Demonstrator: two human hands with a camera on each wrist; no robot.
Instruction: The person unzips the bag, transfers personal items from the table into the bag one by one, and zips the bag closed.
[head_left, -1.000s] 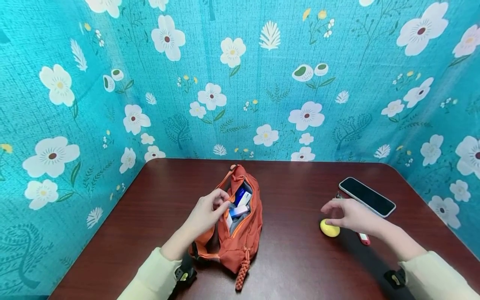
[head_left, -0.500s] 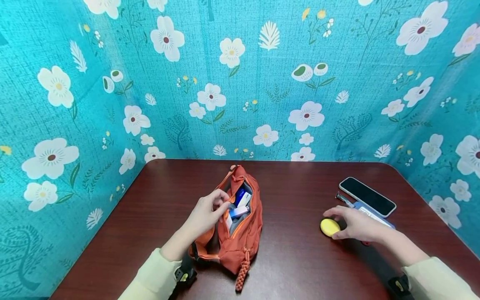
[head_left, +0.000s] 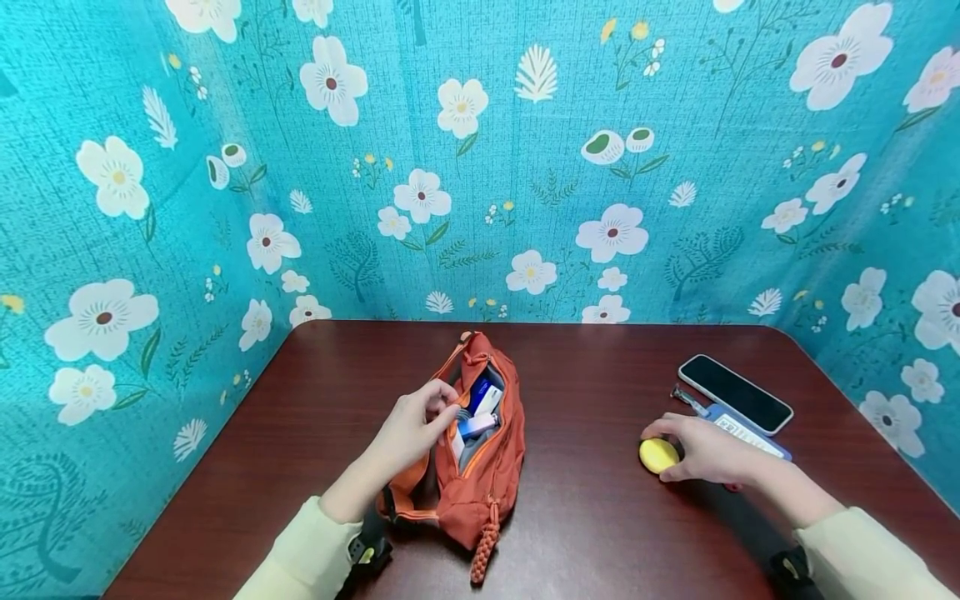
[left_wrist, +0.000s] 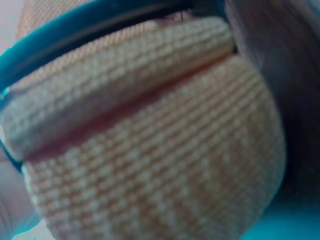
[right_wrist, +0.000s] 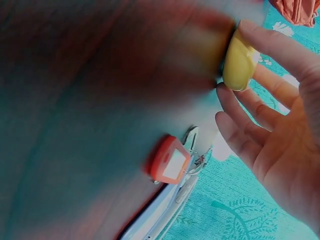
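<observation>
One yellow rounded object is at the right part of the desk, well apart from the bag; whether it touches the wood or is just lifted, I cannot tell. The right hand has a narrow grip on it, thumb on one side and fingertips on the other. Just beyond that hand lies a blue card holder with a white label and a metal clip, and beside it a phone, dark screen up. A red tag shows near the card holder in the right wrist view. Near the middle stands an orange bag, unzipped, with small blue-and-white packets inside and a braided cord at its near end. The left hand pinches the edge of the opening. Behind everything hangs a turquoise flowered cloth.
</observation>
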